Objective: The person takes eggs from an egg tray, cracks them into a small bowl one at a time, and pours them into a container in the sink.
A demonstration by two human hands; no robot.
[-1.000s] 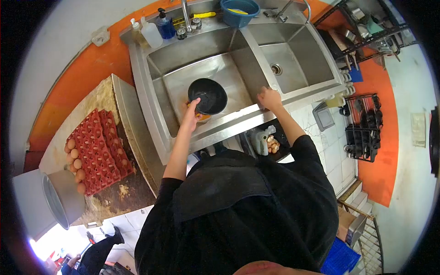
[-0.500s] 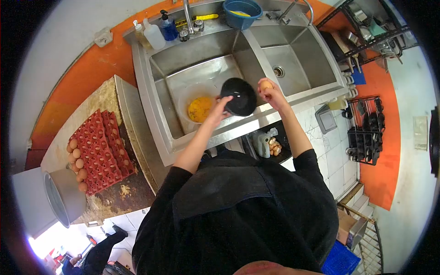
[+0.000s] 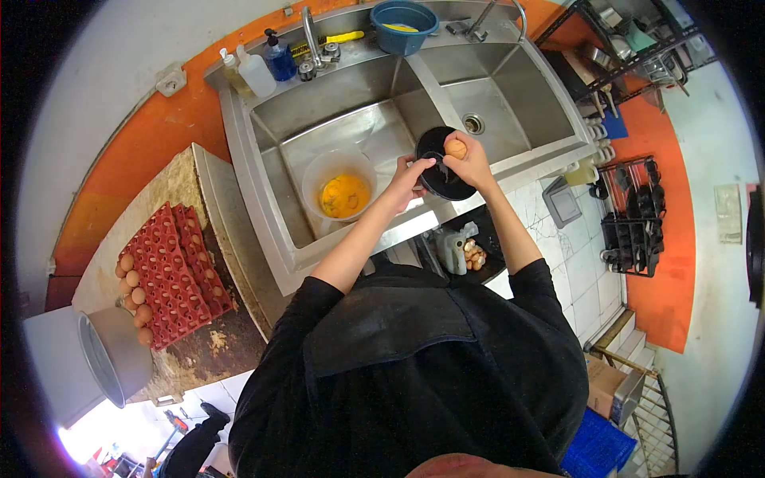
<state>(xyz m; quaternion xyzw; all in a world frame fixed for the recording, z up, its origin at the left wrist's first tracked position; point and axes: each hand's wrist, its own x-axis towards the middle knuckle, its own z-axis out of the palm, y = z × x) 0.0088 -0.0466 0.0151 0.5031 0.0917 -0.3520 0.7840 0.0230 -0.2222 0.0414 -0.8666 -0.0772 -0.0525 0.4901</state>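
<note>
Over the sink's front edge, my left hand (image 3: 408, 185) grips the rim of a black bowl (image 3: 446, 185). My right hand (image 3: 472, 163) holds a brown egg (image 3: 456, 149) above that bowl, and the fingers of both hands are close together there. A translucent tub (image 3: 317, 171) with yellow egg contents (image 3: 344, 196) stands in the left basin, left of my hands. Below the sink front, eggshells (image 3: 475, 255) lie in a dark bin beside a pale plastic bag (image 3: 450, 251).
Red egg trays (image 3: 163, 279) and loose brown eggs (image 3: 138, 295) are on the worn table at left, near a large grey pot (image 3: 119, 350). Soap bottles (image 3: 256, 74), a faucet (image 3: 311, 40) and a blue basin (image 3: 404, 40) line the sink's back. A person's dark-clothed leg (image 3: 195, 446) shows lower left.
The black bowl has moved right, away from above the translucent tub, which is now uncovered. My right hand has come to the bowl with an egg that was not visible in it one second ago.
</note>
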